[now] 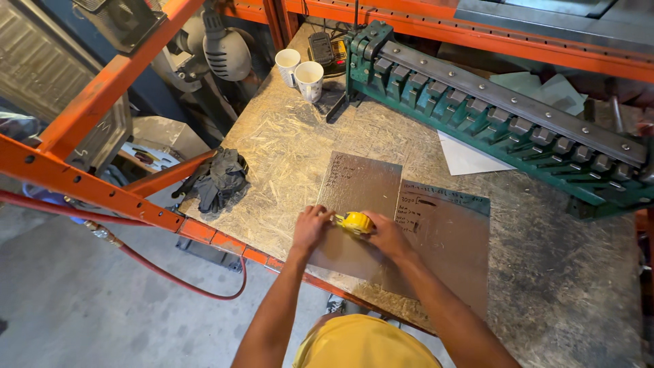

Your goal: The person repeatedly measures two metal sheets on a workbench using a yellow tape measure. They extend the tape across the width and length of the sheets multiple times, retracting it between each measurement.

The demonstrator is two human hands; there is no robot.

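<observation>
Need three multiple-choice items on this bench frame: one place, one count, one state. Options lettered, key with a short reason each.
1. Where do the black gloves lie?
A. on the green bending machine
B. at the bench's left edge
C. inside a mug

2. How many white mugs stand at the back?
A. one
B. two
C. four

3. What is the right hand doing?
A. gripping a yellow tape measure
B. hanging free
C. lifting a mug

Key: B, gloves sit by the orange frame; B, two side by side; A, fingers wrap the tape on the metal sheet.
</observation>
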